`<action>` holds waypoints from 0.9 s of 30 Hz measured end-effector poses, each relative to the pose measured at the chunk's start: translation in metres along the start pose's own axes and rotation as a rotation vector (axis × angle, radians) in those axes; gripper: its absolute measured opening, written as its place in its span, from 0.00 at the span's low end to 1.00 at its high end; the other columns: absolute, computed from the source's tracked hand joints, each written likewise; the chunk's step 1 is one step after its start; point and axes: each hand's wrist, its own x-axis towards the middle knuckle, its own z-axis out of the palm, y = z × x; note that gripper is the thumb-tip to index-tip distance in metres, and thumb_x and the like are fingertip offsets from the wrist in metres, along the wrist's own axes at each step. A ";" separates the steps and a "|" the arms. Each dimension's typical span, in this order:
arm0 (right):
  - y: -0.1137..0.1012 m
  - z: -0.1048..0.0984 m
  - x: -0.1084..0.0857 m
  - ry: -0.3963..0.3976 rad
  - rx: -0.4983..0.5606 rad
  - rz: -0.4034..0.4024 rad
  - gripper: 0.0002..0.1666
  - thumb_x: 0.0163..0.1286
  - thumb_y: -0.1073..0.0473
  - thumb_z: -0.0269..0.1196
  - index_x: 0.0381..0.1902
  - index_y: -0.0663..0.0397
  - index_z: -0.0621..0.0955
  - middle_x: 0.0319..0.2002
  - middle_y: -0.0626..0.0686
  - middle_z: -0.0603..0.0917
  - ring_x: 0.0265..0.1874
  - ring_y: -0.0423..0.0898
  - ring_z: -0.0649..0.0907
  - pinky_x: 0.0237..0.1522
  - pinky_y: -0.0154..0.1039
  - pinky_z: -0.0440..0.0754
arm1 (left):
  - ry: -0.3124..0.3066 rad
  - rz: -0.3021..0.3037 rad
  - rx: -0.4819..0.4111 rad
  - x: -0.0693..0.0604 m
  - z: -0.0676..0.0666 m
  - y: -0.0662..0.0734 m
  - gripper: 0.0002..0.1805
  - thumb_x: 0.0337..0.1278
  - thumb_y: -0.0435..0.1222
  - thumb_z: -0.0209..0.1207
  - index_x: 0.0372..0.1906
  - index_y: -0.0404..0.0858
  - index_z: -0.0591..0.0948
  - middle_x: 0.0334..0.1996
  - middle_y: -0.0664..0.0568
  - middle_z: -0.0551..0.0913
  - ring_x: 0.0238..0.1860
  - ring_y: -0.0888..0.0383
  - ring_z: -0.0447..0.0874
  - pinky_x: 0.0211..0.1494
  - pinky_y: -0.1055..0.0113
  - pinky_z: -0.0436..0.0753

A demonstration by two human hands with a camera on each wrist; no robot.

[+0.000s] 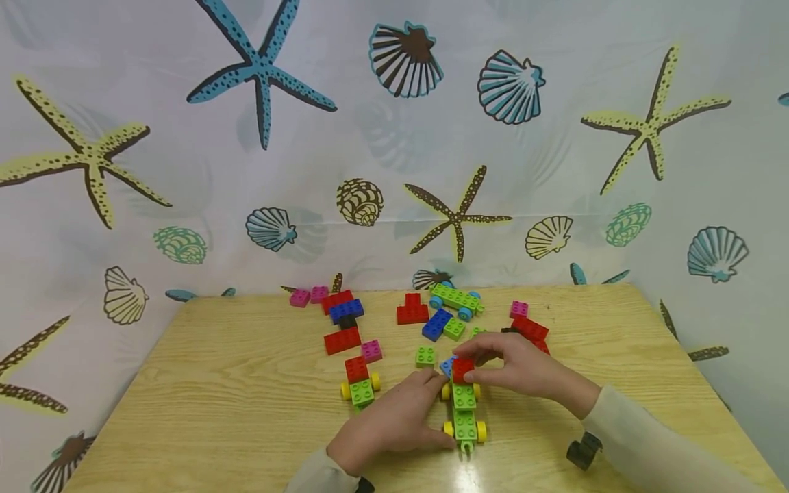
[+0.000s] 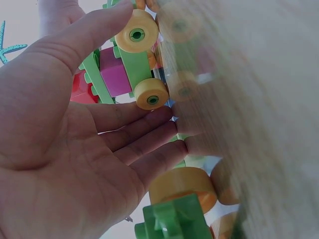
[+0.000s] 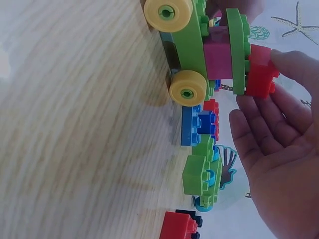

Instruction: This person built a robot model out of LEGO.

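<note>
A green toy car base (image 1: 465,426) with yellow wheels stands on the table, carrying a magenta brick (image 3: 218,55), a green plate (image 3: 238,50) above that and a red brick (image 1: 463,370) on top at its far end. My right hand (image 1: 524,366) pinches the red brick between thumb and fingers. On the car's left side, my left hand (image 1: 394,419) holds it, thumb at the near wheel (image 2: 137,32) and fingers at the far wheel (image 2: 151,93). Left of that hand, a second green car base (image 1: 361,392) with yellow wheels bears a red brick (image 1: 356,368), partly hidden by the hand.
Farther back lie a green car base (image 1: 455,296) with blue wheels, a blue brick (image 1: 437,325), a green brick (image 1: 425,356) and a stack of red bricks (image 1: 412,311). More red, blue and magenta bricks (image 1: 372,350) lie left; red bricks (image 1: 530,329) lie right. A printed curtain (image 1: 394,150) hangs behind the table.
</note>
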 end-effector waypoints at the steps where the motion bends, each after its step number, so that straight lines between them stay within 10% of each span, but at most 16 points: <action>1: 0.000 0.000 0.000 -0.001 0.005 0.005 0.23 0.81 0.48 0.71 0.67 0.49 0.88 0.61 0.48 0.92 0.56 0.43 0.89 0.68 0.55 0.89 | 0.000 0.000 0.001 0.000 0.000 0.000 0.57 0.59 0.64 0.78 0.86 0.41 0.70 0.86 0.46 0.70 0.84 0.47 0.72 0.85 0.47 0.77; 12: 0.002 0.004 0.000 -0.016 0.150 0.065 0.19 0.81 0.51 0.72 0.65 0.49 0.88 0.61 0.53 0.91 0.60 0.50 0.90 0.58 0.28 0.88 | 0.003 0.002 0.000 0.000 -0.001 0.001 0.57 0.59 0.64 0.79 0.85 0.41 0.71 0.82 0.48 0.73 0.81 0.50 0.75 0.84 0.49 0.79; 27: -0.001 0.008 0.000 0.030 0.154 0.072 0.17 0.79 0.53 0.73 0.61 0.49 0.90 0.57 0.53 0.93 0.55 0.48 0.91 0.56 0.28 0.88 | 0.001 0.010 0.002 0.001 -0.003 0.002 0.56 0.59 0.64 0.79 0.85 0.40 0.71 0.81 0.48 0.75 0.79 0.51 0.77 0.83 0.50 0.80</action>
